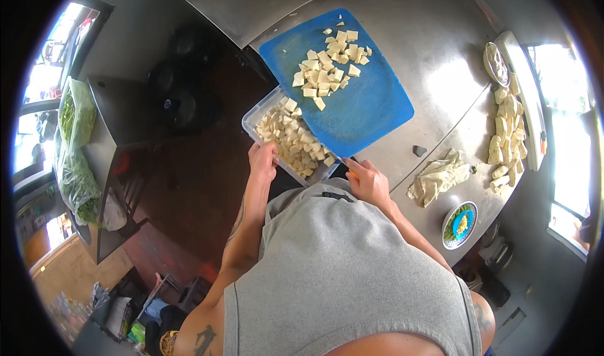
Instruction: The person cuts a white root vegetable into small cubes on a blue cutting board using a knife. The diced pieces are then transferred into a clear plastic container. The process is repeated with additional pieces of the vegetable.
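Observation:
My left hand (265,160) grips the near left rim of a clear plastic tub (246,120). Pale cubes of what looks like peeled root vegetable (295,136) fill much of the tub. A blue cutting board (373,101) lies on the steel table, its left edge over part of the tub. More cut pale cubes (325,68) are heaped on the board's far half. At the board's near corner, my right hand (370,181) closes around an orange handle (354,174), apparently a knife's; its blade is mostly hidden.
Peeled whole roots (507,129) line the right side of the steel table (424,30). A crumpled cloth (439,176), a small dark block (419,151) and a patterned bowl (446,233) lie nearer. Bagged greens (78,181) rest on a left counter. Part of a seated person (163,311) shows lower left.

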Tool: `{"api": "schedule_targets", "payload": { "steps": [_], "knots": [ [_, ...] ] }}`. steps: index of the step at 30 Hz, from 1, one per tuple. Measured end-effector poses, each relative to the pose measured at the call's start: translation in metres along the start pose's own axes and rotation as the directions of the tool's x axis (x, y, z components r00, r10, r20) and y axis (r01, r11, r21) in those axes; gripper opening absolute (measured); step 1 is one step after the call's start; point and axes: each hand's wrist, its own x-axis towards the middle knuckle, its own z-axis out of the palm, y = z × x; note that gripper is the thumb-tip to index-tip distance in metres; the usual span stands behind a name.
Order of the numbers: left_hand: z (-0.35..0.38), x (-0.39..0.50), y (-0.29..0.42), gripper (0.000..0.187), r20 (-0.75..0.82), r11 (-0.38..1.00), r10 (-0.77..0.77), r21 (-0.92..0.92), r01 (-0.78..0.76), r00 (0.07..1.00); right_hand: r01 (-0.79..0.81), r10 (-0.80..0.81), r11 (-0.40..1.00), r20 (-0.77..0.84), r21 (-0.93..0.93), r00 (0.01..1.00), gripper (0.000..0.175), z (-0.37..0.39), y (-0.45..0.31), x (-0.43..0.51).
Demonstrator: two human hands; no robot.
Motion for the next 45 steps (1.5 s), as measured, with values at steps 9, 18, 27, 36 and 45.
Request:
{"api": "schedule_targets", "payload": {
  "steps": [9, 18, 27, 36, 45],
  "knots": [
    [-0.004, 0.019, 0.001, 0.014, 0.017, 1.000, 0.017, 0.024, -0.018, 1.000, -0.085, 0.100, 0.994, -0.266, 0.067, 0.959, 0.033, -0.036, 0.041, 0.056],
    [-0.004, 0.038, 0.010, 0.017, 0.050, 0.999, 0.017, 0.027, -0.018, 0.999, -0.318, 0.257, 0.943, -0.395, -0.095, 0.882, 0.038, -0.087, 0.076, 0.199],
    [-0.011, 0.043, 0.024, 0.018, 0.052, 0.997, 0.023, 0.067, -0.027, 0.998, -0.109, 0.003, 0.899, -0.241, -0.425, 0.970, 0.040, -0.084, 0.028, 0.262],
    [-0.002, 0.039, 0.034, 0.020, 0.062, 0.983, 0.085, 0.160, -0.094, 0.994, 0.100, -0.224, 0.836, -0.171, -0.539, 0.959, 0.043, -0.070, 0.027, 0.250],
    [0.001, 0.033, 0.033, 0.022, 0.070, 0.976, 0.136, 0.162, -0.146, 0.988, 0.271, -0.417, 0.747, -0.111, -0.607, 0.902, 0.040, -0.052, 0.028, 0.219]
  ]
}}
